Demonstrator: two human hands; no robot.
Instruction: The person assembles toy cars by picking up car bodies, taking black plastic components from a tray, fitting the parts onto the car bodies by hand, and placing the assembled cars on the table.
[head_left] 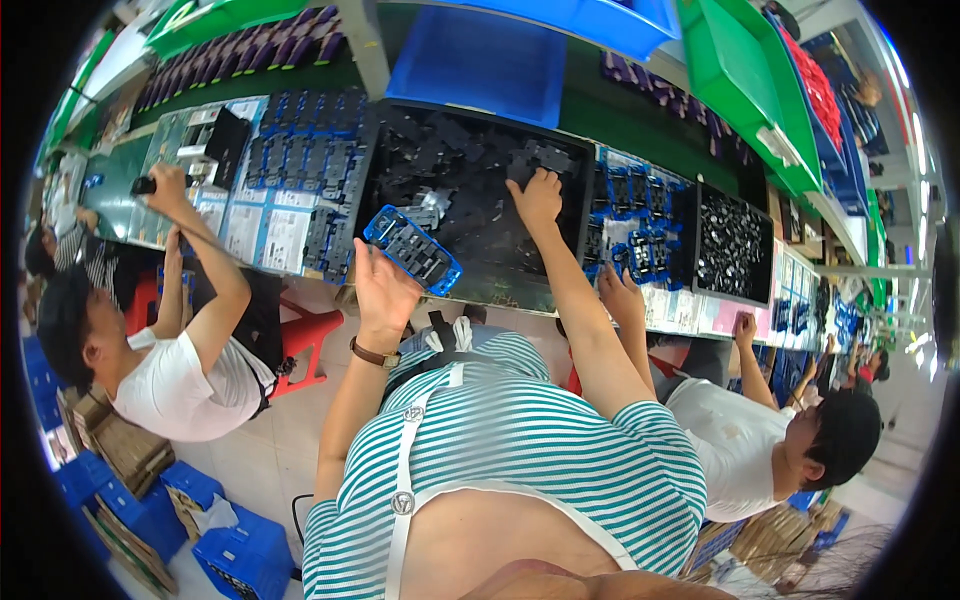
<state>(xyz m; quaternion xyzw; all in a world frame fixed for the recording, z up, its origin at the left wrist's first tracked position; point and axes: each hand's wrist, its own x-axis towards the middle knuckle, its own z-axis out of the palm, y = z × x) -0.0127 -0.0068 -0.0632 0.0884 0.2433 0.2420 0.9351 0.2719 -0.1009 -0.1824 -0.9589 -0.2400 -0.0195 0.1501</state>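
My left hand (pixel 384 292), palm up, holds a blue plastic housing (pixel 413 249) with black plastic parts set in it, tilted above the front edge of a large black tray (pixel 480 272). My right hand (pixel 538 203) is over the right part of that tray. Its thumb stands apart from the bent fingers, which are at a pile of flat black plastic parts (pixel 541 156); the fingertips are partly hidden. More loose black parts (pixel 415 150) lie across the tray's far left.
Rows of blue-and-black housings (pixel 305 145) stand left of the tray, others (pixel 640 215) right. A black bin (pixel 735 245) holds small black parts. Blue (pixel 478 65) and green bins (pixel 745 90) hang beyond. Co-workers sit at left (pixel 180 370) and right (pixel 735 440), a co-worker's hand (pixel 622 293) near my right forearm.
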